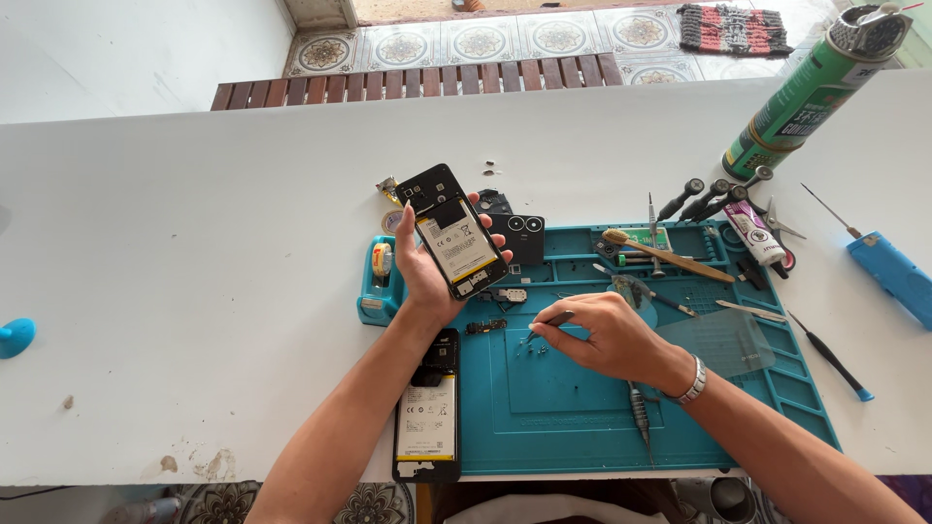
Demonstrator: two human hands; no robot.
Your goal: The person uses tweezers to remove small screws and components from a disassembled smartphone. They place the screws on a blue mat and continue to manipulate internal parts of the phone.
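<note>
Nearest me, a second phone (427, 419) lies back-open at the front edge of the table (194, 243), half on the blue mat (544, 408), under my left forearm and touched by neither hand. A screwdriver (639, 412) lies on the mat below my right wrist. My right hand (607, 340) is closed in a pinch on tweezers (555, 319), tips pointing left and down at a few tiny screws (532, 345) on the mat; I cannot tell whether a screw is already caught in the tips. Just left of those lies a small circuit board (485, 326). My left hand (422, 267) grips the open phone (451, 231) from behind and from its left side, fingers curling round its far edge, holding it tilted above the mat's near-left corner, battery and frame facing me. I judge the step to be handling the small screws for this phone with its back off. The next move seems to call for a steady pinch on one screw and a short carry up and left to the phone, which sits just beyond the tweezers and a little higher, near but apart. Behind the phone lie the back cover (522, 238) and a tape dispenser (379, 281). Further right are a brush (665, 254), drivers (704, 199) and a tube (752, 231); beyond the mat, a blue tool (893, 272), and farthest, a green spray can (811, 92).
</note>
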